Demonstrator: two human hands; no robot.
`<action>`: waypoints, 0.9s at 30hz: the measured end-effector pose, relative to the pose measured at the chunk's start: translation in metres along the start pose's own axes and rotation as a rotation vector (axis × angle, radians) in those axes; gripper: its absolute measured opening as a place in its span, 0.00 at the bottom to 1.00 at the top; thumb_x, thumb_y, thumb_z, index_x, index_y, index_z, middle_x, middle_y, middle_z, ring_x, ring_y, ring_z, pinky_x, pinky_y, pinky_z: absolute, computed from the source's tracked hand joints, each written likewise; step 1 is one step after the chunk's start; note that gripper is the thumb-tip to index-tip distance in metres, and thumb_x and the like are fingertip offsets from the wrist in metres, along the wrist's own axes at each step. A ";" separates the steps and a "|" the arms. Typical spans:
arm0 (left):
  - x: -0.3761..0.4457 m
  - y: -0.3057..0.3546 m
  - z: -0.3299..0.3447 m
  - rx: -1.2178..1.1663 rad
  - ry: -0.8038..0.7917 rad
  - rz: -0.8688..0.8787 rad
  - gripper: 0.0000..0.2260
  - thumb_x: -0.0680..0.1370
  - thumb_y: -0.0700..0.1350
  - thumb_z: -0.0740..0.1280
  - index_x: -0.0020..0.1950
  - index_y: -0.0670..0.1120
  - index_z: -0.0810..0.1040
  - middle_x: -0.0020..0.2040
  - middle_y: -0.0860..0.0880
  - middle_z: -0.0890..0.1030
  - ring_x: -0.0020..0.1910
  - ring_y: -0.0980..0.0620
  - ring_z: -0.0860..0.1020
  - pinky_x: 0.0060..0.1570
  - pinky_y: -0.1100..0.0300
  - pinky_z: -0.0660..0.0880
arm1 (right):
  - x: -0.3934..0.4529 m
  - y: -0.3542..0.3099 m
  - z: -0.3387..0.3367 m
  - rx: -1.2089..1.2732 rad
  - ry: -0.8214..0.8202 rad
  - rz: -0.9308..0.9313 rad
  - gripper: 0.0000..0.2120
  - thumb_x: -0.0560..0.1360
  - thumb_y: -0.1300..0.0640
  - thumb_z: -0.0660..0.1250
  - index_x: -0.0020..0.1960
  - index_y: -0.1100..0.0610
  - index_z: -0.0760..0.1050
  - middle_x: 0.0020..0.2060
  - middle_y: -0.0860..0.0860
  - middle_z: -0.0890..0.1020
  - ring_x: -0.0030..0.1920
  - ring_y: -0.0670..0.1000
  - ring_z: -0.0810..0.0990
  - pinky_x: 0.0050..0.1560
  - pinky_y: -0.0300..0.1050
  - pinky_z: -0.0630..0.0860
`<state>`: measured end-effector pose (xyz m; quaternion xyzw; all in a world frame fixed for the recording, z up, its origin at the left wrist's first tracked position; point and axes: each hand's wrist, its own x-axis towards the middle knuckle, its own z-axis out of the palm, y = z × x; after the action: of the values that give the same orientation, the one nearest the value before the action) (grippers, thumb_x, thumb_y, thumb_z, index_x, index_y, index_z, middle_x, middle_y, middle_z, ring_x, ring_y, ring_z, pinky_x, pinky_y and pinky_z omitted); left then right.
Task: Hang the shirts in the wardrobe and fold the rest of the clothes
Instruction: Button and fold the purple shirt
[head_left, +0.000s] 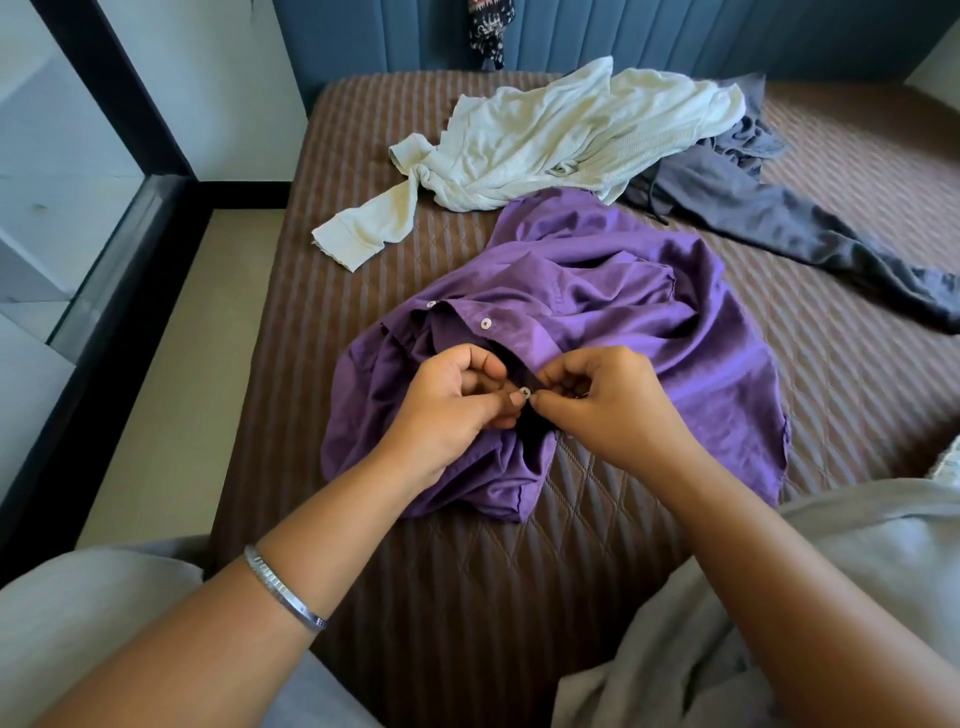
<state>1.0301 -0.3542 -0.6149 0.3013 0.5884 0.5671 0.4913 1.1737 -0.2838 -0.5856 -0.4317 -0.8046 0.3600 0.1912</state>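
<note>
A purple button-up shirt (613, 312) lies crumpled in the middle of the brown quilted bed (519, 597). My left hand (457, 410) pinches the shirt's front edge at a small white button (525, 392). My right hand (602, 400) pinches the opposite edge of the placket, right against that button. Two more buttons show further up the placket. Behind the purple shirt lies a pale cream long-sleeved top (545, 150), spread out and wrinkled. Grey trousers (779, 213) stretch from under it toward the bed's right edge.
A blue padded headboard (675, 36) stands at the far end, with a dark patterned cloth (491, 28) hanging over it. A strip of beige floor (171, 374) and a black-framed glass panel (104, 270) run along the bed's left side. Grey fabric (857, 545) fills the lower right corner.
</note>
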 end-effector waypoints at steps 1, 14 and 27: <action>0.001 -0.001 0.000 -0.004 0.001 0.007 0.11 0.73 0.28 0.68 0.43 0.43 0.73 0.35 0.46 0.80 0.34 0.54 0.80 0.37 0.63 0.79 | 0.000 0.000 0.000 -0.006 -0.003 -0.004 0.04 0.69 0.61 0.72 0.37 0.54 0.80 0.27 0.46 0.78 0.28 0.40 0.73 0.31 0.30 0.69; 0.005 -0.007 -0.002 0.017 0.068 0.045 0.11 0.75 0.27 0.66 0.42 0.43 0.73 0.34 0.45 0.82 0.35 0.51 0.82 0.39 0.60 0.80 | 0.008 0.008 0.014 0.196 0.046 0.083 0.04 0.69 0.60 0.74 0.36 0.56 0.83 0.28 0.50 0.83 0.30 0.45 0.79 0.35 0.43 0.77; 0.011 -0.002 0.000 -0.140 0.105 0.003 0.09 0.74 0.29 0.69 0.42 0.42 0.73 0.35 0.45 0.83 0.33 0.52 0.82 0.34 0.62 0.80 | 0.013 0.012 0.020 0.426 0.012 0.110 0.02 0.71 0.63 0.74 0.40 0.60 0.82 0.35 0.57 0.84 0.37 0.53 0.83 0.43 0.47 0.81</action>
<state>1.0271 -0.3448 -0.6192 0.2372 0.5718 0.6226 0.4786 1.1610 -0.2768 -0.6077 -0.4268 -0.6847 0.5291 0.2630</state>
